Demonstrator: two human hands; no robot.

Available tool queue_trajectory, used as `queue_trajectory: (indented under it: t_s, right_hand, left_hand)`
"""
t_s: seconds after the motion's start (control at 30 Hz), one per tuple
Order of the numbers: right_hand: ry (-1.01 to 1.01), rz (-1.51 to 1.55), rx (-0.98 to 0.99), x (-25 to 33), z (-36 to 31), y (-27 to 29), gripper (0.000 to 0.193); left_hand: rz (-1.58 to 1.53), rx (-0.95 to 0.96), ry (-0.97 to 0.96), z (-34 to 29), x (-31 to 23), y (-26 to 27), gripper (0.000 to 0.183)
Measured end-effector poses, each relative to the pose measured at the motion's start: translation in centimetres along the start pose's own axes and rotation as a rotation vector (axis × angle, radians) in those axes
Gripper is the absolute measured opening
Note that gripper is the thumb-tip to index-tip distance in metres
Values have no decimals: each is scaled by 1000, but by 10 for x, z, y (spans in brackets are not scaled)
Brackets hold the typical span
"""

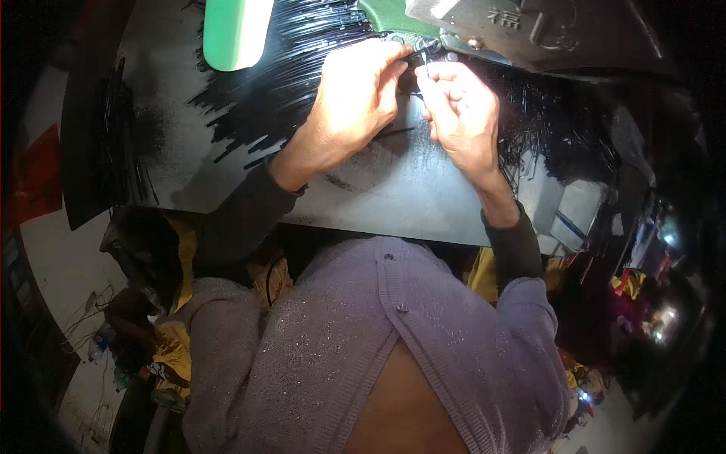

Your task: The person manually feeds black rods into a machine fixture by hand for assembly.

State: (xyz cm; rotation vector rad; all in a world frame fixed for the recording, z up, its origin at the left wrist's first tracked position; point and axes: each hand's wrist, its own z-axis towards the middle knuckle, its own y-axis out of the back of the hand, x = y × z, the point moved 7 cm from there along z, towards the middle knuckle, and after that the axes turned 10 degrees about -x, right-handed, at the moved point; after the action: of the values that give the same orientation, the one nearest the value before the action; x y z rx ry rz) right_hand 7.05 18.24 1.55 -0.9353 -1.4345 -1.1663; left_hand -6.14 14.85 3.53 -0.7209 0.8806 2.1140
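My left hand (pixel 355 110) is closed in a pinch at the small metal working point (pixel 427 45) of a machine with a green base (pixel 393 15). A short dark end shows at its fingertips, probably one of the thin black rods (pixel 287 68) that lie in a large pile beside it. Close by on the right, my right hand (pixel 463 113) has thumb and forefinger closed on a thin, pale, pin-like piece (pixel 427 63). That piece points up toward the metal part. Glare and the fingers hide where the pieces meet.
A grey metal machine body (pixel 522 30) overhangs the far right of the grey table (pixel 363 193). A green and white lamp-like object (pixel 236 34) hangs over the rod pile. More black pieces (pixel 556 121) lie at right, near a clear plastic box (pixel 578 212).
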Motion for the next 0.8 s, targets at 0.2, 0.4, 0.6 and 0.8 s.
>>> queue_trajectory:
  t_s: [0.2, 0.4, 0.6, 0.8]
  right_hand:
    - [-3, 16, -5, 0, 1, -1, 6]
    - [-191, 288, -11, -9, 6, 3, 10]
    - [-212, 402, -5, -11, 12, 3, 14]
    - [-239, 446, 4, -14, 11, 1, 13]
  left_hand:
    - [29, 26, -27, -1, 1, -2, 18]
    - [190, 23, -182, 5, -7, -9, 24]
    - [176, -63, -328, 7, -3, -13, 27]
    - [230, -21, -329, 3, -6, -11, 27]
